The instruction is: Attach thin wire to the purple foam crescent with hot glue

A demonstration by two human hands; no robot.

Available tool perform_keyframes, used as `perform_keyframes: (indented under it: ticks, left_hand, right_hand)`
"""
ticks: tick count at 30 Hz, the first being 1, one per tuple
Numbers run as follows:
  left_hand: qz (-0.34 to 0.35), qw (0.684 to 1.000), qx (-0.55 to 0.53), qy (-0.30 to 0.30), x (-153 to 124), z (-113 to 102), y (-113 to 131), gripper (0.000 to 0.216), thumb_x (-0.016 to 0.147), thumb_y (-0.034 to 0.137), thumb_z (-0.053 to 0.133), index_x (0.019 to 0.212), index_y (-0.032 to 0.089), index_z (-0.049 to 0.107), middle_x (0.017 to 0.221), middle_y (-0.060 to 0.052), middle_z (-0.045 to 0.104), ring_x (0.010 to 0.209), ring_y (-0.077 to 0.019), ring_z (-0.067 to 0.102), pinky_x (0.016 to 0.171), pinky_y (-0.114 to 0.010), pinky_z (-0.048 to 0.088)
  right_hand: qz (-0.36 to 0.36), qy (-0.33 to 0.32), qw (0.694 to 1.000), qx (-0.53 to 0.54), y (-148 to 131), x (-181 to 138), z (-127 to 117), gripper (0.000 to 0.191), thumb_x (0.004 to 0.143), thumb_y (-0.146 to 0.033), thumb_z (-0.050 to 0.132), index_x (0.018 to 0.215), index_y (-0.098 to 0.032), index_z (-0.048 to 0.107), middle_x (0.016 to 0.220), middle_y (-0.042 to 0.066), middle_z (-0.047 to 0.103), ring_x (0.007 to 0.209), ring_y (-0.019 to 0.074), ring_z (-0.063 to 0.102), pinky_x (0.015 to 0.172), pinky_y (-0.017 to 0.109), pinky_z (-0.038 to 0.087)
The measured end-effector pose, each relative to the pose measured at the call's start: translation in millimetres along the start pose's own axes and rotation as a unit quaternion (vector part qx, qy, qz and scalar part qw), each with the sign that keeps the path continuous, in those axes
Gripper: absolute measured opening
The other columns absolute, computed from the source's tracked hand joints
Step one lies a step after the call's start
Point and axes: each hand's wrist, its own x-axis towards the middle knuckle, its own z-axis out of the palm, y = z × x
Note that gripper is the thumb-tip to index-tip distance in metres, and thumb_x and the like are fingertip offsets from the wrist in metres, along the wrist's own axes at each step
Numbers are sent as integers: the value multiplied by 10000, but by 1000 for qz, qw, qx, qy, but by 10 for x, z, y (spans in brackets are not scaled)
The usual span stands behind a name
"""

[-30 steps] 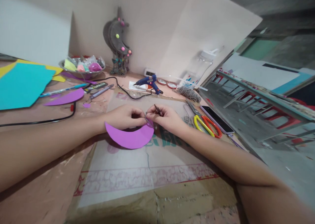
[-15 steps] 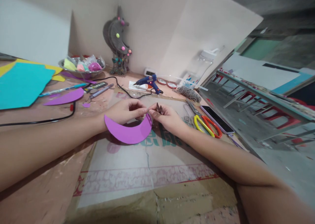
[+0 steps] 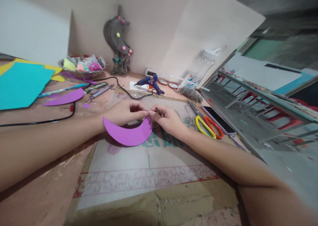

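Observation:
A purple crescent cut from paper or thin foam (image 3: 129,135) hangs below my hands, its curve facing down. My left hand (image 3: 128,112) is closed, thumb and forefinger pinched by the crescent's right tip. Touching it there at the fingertips is my right hand (image 3: 167,118), also closed. Between the right fingers shows a small dark pointed tool (image 3: 159,111), mostly covered, perhaps snips. A thin grey string (image 3: 149,159) lies on the printed board (image 3: 111,176) beneath the crescent. What exactly the fingertips pinch between them is too small to tell.
Behind my hands lie a blue glue gun (image 3: 150,83), a grey yarn bundle (image 3: 190,94) and a bowl of clay packets (image 3: 81,73). Scissors (image 3: 207,125) and a phone (image 3: 218,120) lie right. Teal sheets (image 3: 22,86) and a purple offcut (image 3: 66,98) lie left. A decorated grey crescent (image 3: 116,37) stands behind.
The dark pointed tips in my right hand have turned lower and are more hidden by the fingers. My hands and the crescent have barely shifted.

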Motion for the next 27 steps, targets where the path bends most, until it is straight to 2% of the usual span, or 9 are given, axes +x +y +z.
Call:
perform_keyframes:
  ticks: [5, 8, 12, 18, 27]
  left_hand:
    - [-19, 997, -71, -17, 22, 22, -15, 139, 715, 219, 592, 833, 147, 599, 718, 6, 612, 627, -109, 558, 575, -219, 424]
    - [-18, 993, -112, -5, 25, 28, -27, 112, 758, 234, 550, 799, 136, 588, 644, 12, 564, 562, -100, 517, 525, -218, 404]
    - [30, 997, -68, 6, 11, 10, -16, 266, 844, 364, 520, 770, 120, 597, 650, -7, 562, 609, -108, 524, 566, -224, 424]
    - [-25, 999, -28, -3, -19, -4, 57, 287, 818, 410, 570, 823, 126, 608, 666, -6, 604, 573, -101, 539, 536, -205, 419]
    - [-4, 1000, 24, 9, -16, -10, 25, 293, 804, 436, 571, 785, 147, 612, 703, -27, 651, 577, -119, 569, 489, -200, 410]
  right_hand:
    - [38, 4, 999, 28, -31, -16, 3, 283, 837, -455, 534, 785, -177, 528, 612, -32, 520, 510, 85, 477, 472, 208, 401]
    - [45, 7, 998, 38, -47, -18, 12, 256, 839, -431, 535, 786, -181, 526, 595, -35, 512, 499, 84, 467, 462, 205, 399]
    - [48, 2, 998, 41, -35, -8, 17, 259, 846, -433, 526, 778, -183, 519, 596, -36, 504, 499, 82, 464, 465, 205, 402]
    - [20, -4, 1000, 16, -7, -5, 4, 272, 838, -436, 547, 805, -166, 558, 663, -22, 546, 561, 83, 496, 526, 208, 421]
    - [0, 18, 998, -64, -31, 15, 4, 239, 810, -403, 573, 804, -166, 604, 705, -10, 603, 619, 98, 516, 598, 225, 421]
